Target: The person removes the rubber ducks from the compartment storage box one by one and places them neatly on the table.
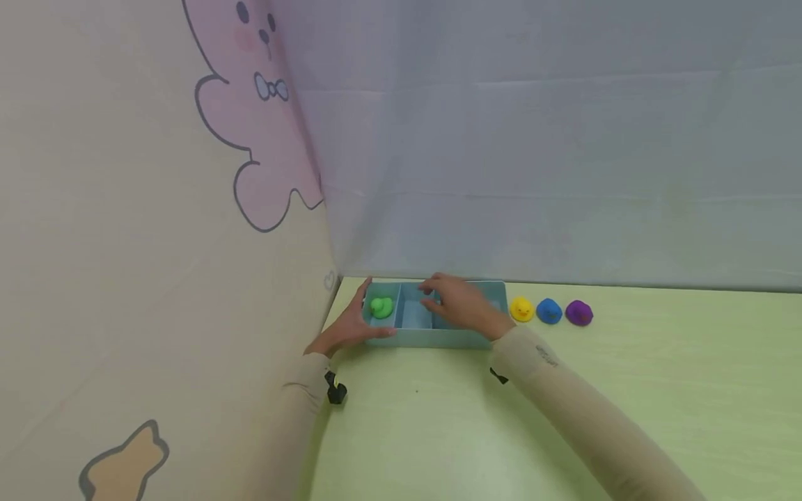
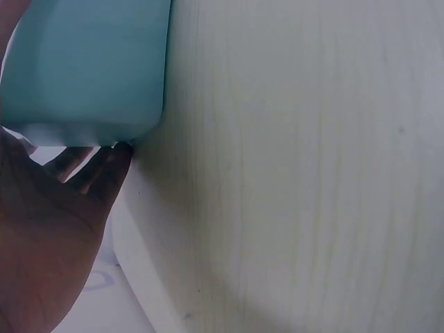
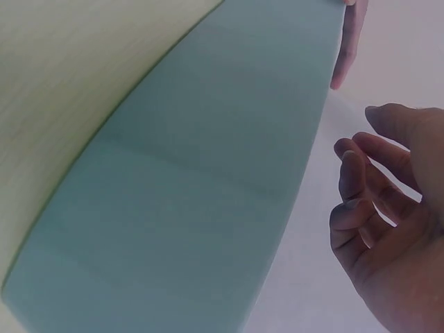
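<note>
A blue-green divided box (image 1: 438, 339) lies lengthwise near the back of the table. In its leftmost compartment sits a green toy duck (image 1: 381, 307). My left hand (image 1: 347, 327) grips the box's left end, thumb along the front rim and fingers at the end wall; the left wrist view shows the fingers against the box. Over the middle and right compartments hovers my right hand (image 1: 464, 306), its fingers loosely bent with nothing between them, as the right wrist view confirms. It partly hides the compartments below.
A yellow toy duck (image 1: 522, 309), a blue toy duck (image 1: 549, 311) and a purple toy duck (image 1: 579, 313) stand in a row right of the box. Light curtain walls rise at the left (image 1: 188, 292) and behind the table (image 1: 564, 174).
</note>
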`<state>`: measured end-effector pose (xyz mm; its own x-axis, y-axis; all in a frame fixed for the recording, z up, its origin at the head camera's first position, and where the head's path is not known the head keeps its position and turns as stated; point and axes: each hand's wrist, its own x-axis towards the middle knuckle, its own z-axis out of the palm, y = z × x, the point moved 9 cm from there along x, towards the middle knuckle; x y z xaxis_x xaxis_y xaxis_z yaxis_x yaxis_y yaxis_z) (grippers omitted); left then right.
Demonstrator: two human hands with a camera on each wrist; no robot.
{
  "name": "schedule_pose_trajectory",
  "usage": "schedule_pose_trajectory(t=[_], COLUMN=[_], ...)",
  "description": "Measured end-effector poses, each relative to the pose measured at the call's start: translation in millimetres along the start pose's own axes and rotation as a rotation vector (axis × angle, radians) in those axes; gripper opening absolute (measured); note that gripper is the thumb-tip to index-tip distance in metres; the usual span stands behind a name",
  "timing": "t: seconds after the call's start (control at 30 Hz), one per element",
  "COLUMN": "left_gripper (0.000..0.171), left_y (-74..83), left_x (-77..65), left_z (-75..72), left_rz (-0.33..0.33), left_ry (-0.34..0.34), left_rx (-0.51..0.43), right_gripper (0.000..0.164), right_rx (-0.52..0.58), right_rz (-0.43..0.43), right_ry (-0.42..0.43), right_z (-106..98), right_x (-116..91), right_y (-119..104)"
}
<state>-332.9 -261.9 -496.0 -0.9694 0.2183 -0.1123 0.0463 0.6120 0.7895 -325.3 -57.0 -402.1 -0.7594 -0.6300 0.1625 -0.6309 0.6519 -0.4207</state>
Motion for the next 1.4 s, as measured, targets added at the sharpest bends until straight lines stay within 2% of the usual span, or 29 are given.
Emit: schedule_pose_trajectory(t=[0.23, 0.4, 0.7, 1.0, 1.2, 1.4], left_gripper=[0.132, 0.132, 0.137, 0.137, 0.135, 0.136], left_y=[-5.9, -7.5, -3.0, 3.8, 4.9, 3.7], left_x=[-8.7, -13.9, -12.7, -2.6, -1.7, -0.7], left_z=[-0.8, -2.5, 3.8, 19.9, 19.6, 18.8], left_rz=[-0.035, -0.032, -0.023, -0.006, 0.005, -0.012], left_ry=[-0.019, -0.014, -0.045, -0.067, -0.056, -0.052], left_rx=[-0.009, -0.006, -0.046, -0.061, -0.062, -0.072], right_gripper=[0.036, 0.036, 0.035, 0.033, 0.030, 0.033], right_rx=[0.007, 0.026, 0.045, 0.030, 0.014, 0.010], right_rz=[-0.043, -0.076, -0.125, -0.054, -0.054, 0.007], right_ry=[-0.054, -0.063, -0.080, -0.102, -0.074, -0.073], right_z=[11.4, 20.8, 31.4, 47.9, 53.7, 60.1], right_x=[15.0, 25.4, 37.4, 37.8, 44.1, 50.1], right_y=[-20.6, -32.0, -45.4, -24.6, -27.0, -27.2])
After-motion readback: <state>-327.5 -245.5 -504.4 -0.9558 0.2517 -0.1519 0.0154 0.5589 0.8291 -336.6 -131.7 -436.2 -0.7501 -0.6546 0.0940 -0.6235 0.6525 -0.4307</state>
